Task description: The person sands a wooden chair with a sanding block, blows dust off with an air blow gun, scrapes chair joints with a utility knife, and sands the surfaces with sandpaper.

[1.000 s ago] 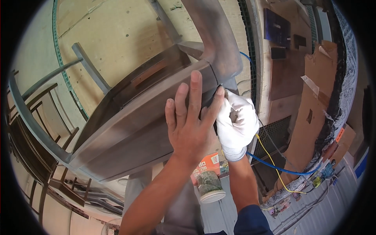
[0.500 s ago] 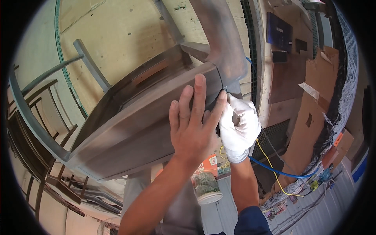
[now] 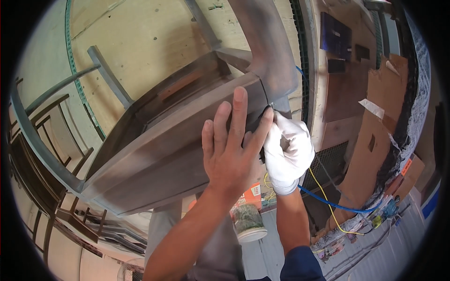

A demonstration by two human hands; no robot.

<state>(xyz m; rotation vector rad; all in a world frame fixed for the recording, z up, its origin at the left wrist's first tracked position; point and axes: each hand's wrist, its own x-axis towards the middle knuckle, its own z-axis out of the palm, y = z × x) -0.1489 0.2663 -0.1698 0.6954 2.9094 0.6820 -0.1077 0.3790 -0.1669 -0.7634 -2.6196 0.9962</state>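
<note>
One brown-grey wooden chair frame (image 3: 159, 154), slanting right across the centre of the frame, smoky patches along its broad rail, a thin dark joint line (image 3: 265, 90) where it meets a thick curved member (image 3: 269, 51). And right there, close to the joint: the bare left hand (image 3: 229, 154), laid on the rail, fingers spread apart, forefinger angled toward the seam. Just beside it, the right hand (image 3: 288, 150) in a white glove, fingers curled inward, tips drawn together at the joint; impossible to tell whether clamped on anything. Down to lower centre now: a pale tub (image 3: 249, 221) with a mottled greenish side, next to an orange box (image 3: 247, 197), over grey ridged sheeting (image 3: 267, 253). Up top, upper left, a broad yellowish board (image 3: 140, 28), dotted with dark specks, bordered by a green strip (image 3: 69, 40). Far left, more dark wooden frames (image 3: 35, 171), crowded together. Over to the right, a dark blue flat box (image 3: 335, 33) above a brown panel (image 3: 346, 96), then torn cardboard (image 3: 384, 117) and whitish plastic wrapping (image 3: 418, 107). Lower right, a blue hose (image 3: 337, 207) and a yellow cord (image 3: 320, 187), crossing.
</note>
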